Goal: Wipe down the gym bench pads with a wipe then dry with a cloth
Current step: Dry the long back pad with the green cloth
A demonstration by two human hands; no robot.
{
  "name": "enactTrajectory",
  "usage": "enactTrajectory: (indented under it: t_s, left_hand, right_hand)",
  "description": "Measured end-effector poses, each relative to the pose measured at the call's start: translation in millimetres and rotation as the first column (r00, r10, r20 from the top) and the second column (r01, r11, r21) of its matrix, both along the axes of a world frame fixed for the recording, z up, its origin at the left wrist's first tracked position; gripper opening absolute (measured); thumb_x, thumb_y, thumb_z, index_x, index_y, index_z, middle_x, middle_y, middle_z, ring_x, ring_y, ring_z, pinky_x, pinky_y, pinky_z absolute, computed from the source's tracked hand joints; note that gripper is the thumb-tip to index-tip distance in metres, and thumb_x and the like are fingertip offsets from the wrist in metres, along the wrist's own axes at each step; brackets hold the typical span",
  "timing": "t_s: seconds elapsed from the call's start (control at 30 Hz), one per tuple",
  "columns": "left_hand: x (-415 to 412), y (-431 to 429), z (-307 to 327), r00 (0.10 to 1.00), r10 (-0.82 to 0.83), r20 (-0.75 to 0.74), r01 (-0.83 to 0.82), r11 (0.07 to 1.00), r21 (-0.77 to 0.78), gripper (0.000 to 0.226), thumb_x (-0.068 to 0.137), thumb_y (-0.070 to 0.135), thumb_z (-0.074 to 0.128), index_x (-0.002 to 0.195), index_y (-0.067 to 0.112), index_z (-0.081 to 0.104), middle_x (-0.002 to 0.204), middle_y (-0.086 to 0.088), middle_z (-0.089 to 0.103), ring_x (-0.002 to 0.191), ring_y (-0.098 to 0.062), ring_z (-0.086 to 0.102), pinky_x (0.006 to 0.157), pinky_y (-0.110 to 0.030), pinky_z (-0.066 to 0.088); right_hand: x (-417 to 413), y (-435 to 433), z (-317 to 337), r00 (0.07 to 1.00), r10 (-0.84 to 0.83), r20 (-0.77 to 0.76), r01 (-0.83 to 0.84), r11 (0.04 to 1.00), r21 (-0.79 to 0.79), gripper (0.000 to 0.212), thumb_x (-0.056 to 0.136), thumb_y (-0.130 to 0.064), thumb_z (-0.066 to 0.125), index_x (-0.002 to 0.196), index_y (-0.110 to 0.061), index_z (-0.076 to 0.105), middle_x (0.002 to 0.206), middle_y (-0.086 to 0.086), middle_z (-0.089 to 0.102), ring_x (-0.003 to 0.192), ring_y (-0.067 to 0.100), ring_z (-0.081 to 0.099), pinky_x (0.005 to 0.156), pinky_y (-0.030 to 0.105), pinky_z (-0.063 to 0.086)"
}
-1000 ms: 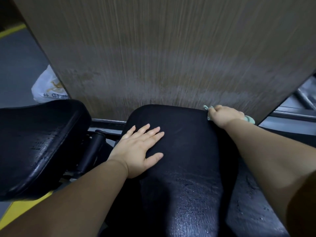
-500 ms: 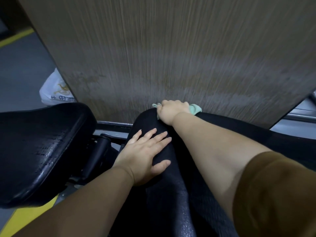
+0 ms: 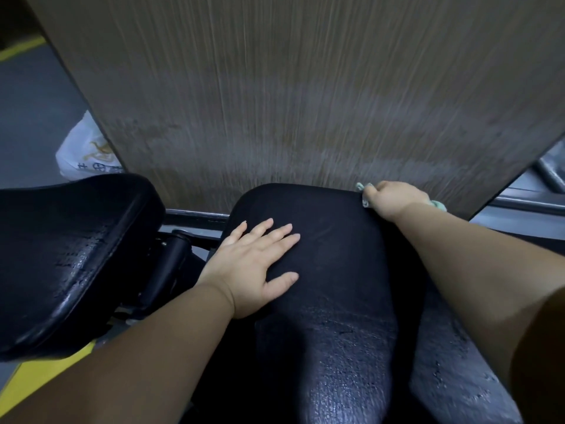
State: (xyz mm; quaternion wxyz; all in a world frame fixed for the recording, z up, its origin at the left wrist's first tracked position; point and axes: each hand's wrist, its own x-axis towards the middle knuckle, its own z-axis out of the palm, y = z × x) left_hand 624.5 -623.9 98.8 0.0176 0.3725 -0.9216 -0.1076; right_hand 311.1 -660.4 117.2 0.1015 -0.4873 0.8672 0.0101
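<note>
**Bench pad (image 3: 336, 240) under two bare hands, wipe at its far right corner**

Looking down on black, textured padding across the near centre and right, glossy and speckled on the near part. Left hand (image 3: 253, 264) flat on the near left of the pad, fingers straight and slightly spread, thumb out to the right, holding nothing. Right hand (image 3: 394, 198) at the far right corner, fingers curled round a crumpled mint-green wipe (image 3: 438, 205), pressed against the pad's edge, with scraps of it poking out on both sides of the fist. Hands well apart, forearms reaching in from the near edge, a brown sleeve (image 3: 544, 347) at the near right.

To the left, apart from the first, a second black pad (image 3: 61, 240), tilted, with a cracked, shiny surface. Between the two, a dark metal frame bar (image 3: 195, 215). Just beyond the far edge, a tall wood-grain panel (image 3: 305, 87); touching the pad or not, cannot tell. Far left on grey floor, a white plastic bag (image 3: 82, 151) with printed marks, partly hidden by the panel. Near left, under the second pad, a yellow floor marking (image 3: 39, 371).
</note>
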Motion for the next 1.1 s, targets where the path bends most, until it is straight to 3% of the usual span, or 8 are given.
enactTrajectory:
  t_s: [0.17,0.4,0.63,0.7,0.77,0.83,0.97,1.1]
  left_hand:
    - [0.5,-0.5,-0.3,1.0,0.0,-0.015,0.0,1.0,0.004,0.079,0.079,0.072,0.004,0.153,0.043,0.007,0.159,0.024,-0.002,0.147,-0.003,-0.012,0.12,-0.038,-0.01]
    - [-1.2,-2.3,-1.1,1.0,0.007,-0.022,-0.008,1.0,-0.011,0.081,0.077,0.072,0.006,0.153,0.042,0.011,0.159,0.024,0.0,0.147,-0.004,-0.011,0.118,-0.035,-0.014]
    - [-0.8,-5.6,-4.9,1.0,-0.01,-0.012,0.01,0.999,-0.038,0.077,0.081,0.072,0.008,0.153,0.043,0.01,0.157,0.027,-0.001,0.146,-0.002,-0.013,0.117,-0.032,-0.017]
    - [0.2,-6.6,-5.4,0.999,-0.03,-0.038,0.028,0.998,-0.053,0.076,0.082,0.07,0.01,0.152,0.042,0.014,0.155,0.028,0.004,0.147,-0.003,-0.008,0.117,-0.031,-0.014]
    - [2.0,-3.0,-6.4,0.989,-0.008,-0.149,-0.007,0.995,-0.099,0.067,0.086,0.065,0.024,0.145,0.036,0.035,0.15,0.019,0.031,0.145,-0.012,0.019,0.117,-0.028,0.001]
    - [4.4,2.6,-8.8,0.946,0.042,-0.323,-0.117,0.969,-0.218,0.05,0.086,0.055,0.041,0.122,0.022,0.051,0.126,0.005,0.051,0.123,-0.022,0.043,0.107,-0.033,0.02]
    - [5.0,4.4,-10.5,0.898,0.043,-0.439,-0.217,0.91,-0.354,0.053,0.086,0.051,0.046,0.121,0.012,0.048,0.127,-0.007,0.049,0.118,-0.029,0.042,0.105,-0.045,0.026]
    - [5.3,5.1,-5.5,0.954,0.037,-0.298,-0.113,0.964,-0.241,0.066,0.092,0.055,0.037,0.146,0.018,0.032,0.154,-0.003,0.033,0.143,-0.023,0.023,0.116,-0.042,0.011]
  right_hand:
    - [38.3,-21.0,6.7,0.999,-0.031,0.018,0.03,0.998,0.052,0.035,0.09,-0.045,0.033,0.096,-0.02,0.056,0.114,0.008,0.059,0.102,0.029,0.05,0.082,0.039,0.027]
    - [139.5,-58.5,14.6,0.916,0.397,0.054,-0.397,0.918,-0.001,0.035,0.098,-0.037,0.032,0.122,-0.025,0.055,0.129,0.0,0.055,0.121,0.028,0.047,0.093,0.044,0.031]
    - [158.1,-65.6,1.9,0.787,0.599,0.149,-0.576,0.799,-0.171,0.044,0.099,-0.034,0.021,0.126,-0.032,0.056,0.13,-0.004,0.058,0.122,0.021,0.047,0.099,0.041,0.031]
    - [151.4,-57.6,-0.1,0.763,0.607,0.222,-0.548,0.79,-0.276,0.049,0.093,-0.033,0.022,0.127,-0.035,0.057,0.131,-0.007,0.059,0.122,0.016,0.048,0.101,0.036,0.032]
    - [148.8,-44.7,1.2,0.712,0.594,0.374,-0.481,0.801,-0.356,0.053,0.088,-0.034,0.023,0.126,-0.032,0.061,0.134,-0.008,0.057,0.127,0.011,0.045,0.108,0.031,0.03]
    - [150.5,-28.9,5.1,0.631,0.563,0.534,-0.416,0.826,-0.38,0.056,0.085,-0.035,0.025,0.123,-0.026,0.064,0.136,-0.006,0.056,0.129,0.008,0.041,0.111,0.025,0.025]
    - [153.7,1.6,11.9,0.309,0.341,0.888,-0.157,0.939,-0.306,0.041,0.095,-0.025,0.033,0.122,-0.02,0.063,0.126,-0.001,0.062,0.126,0.011,0.05,0.114,0.033,0.028]
    - [144.8,36.5,22.2,0.137,0.335,0.932,0.203,0.911,-0.358,0.027,0.096,-0.017,0.044,0.112,-0.029,0.063,0.12,-0.002,0.064,0.118,0.013,0.057,0.106,0.035,0.041]
